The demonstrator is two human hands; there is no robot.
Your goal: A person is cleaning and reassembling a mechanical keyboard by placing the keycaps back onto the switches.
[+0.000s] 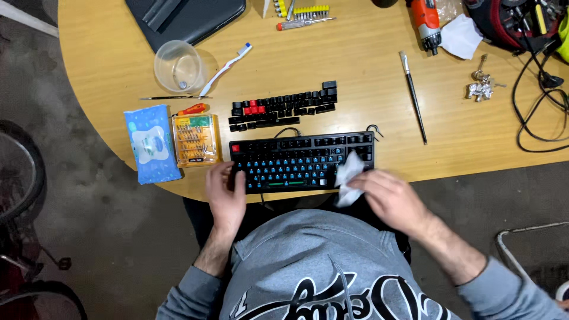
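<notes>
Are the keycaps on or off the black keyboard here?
Mostly off. The keyboard shows bare blue switches across its middle rows, and loose keycaps lie in rows on the table behind it.

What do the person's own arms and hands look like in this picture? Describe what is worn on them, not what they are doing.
Both hands are bare: the left hand and the right hand wear no gloves, and no rings or watch can be seen. Each arm has a grey sweatshirt sleeve pushed up, leaving the forearms uncovered: the left sleeve and the right sleeve. The sleeves show no markings.
</notes>
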